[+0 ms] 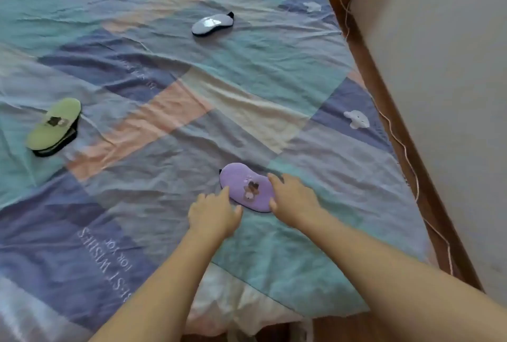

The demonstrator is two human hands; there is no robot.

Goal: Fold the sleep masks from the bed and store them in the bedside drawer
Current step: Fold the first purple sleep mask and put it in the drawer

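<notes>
A purple sleep mask (pixel 247 186) with a small flower patch lies flat on the patchwork bedspread (pixel 164 122) near the bed's front edge. My left hand (pixel 212 214) rests at its near-left rim, fingers spread and touching the edge. My right hand (pixel 292 199) lies over its right end, fingers and thumb around that end. A green sleep mask (pixel 53 125) with a dark strap lies at the far left. A grey-white sleep mask (pixel 211 24) with a dark edge lies further back in the middle. No drawer is in view.
The bed's wooden side rail (pixel 384 111) runs along the right, with a thin white cord (pixel 406 155) lying along it and a pale wall beyond. White bedding hangs below the bedspread's front edge (pixel 247 306).
</notes>
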